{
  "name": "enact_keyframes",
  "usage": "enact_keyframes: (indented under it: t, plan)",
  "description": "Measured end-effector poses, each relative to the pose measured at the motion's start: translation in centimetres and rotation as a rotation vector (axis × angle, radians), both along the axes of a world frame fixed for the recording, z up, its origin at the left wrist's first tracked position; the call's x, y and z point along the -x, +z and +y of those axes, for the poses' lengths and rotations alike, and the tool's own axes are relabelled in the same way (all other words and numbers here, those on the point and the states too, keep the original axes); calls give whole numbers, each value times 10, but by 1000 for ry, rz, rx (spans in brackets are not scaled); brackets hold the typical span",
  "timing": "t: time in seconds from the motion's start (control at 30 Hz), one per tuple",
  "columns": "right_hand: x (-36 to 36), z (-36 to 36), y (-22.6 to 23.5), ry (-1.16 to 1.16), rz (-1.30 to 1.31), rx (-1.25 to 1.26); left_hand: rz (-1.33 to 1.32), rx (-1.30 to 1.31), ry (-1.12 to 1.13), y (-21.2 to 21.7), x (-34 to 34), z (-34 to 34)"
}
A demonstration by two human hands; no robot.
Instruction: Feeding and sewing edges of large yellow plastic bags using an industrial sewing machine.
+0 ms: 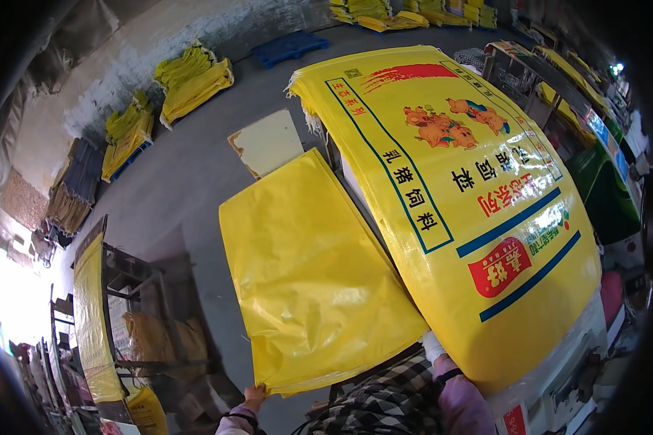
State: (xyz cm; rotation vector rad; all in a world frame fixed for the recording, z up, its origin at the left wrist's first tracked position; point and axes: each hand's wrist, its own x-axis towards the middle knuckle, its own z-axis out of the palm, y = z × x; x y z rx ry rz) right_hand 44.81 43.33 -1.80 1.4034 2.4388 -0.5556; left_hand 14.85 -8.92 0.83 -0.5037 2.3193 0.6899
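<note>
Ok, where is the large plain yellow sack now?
In the head view, the plain yellow sack is near the centre, just left of the printed yellow stack, its near left corner in the left hand.

The left hand (pixel 255 395) pinches 1 corner of a flat, glossy, plain yellow plastic sack (pixel 315 272); the right hand (pixel 435 349) is at another, beside stacked printed yellow sacks (pixel 461 210).
</note>
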Motion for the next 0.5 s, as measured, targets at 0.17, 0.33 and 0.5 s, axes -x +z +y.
enact_keyframes:
  t: [0.17, 0.33, 0.5]
  plan:
    - [88, 20, 72, 30, 138, -55, 235, 18, -76, -33, 17, -11]
    - [72, 32, 101, -75, 152, -113, 182, -9, -129, -42, 10, 22]
    - [52, -20, 117, -134, 182, -22, -105, -200, -994, -44, 67, -101]
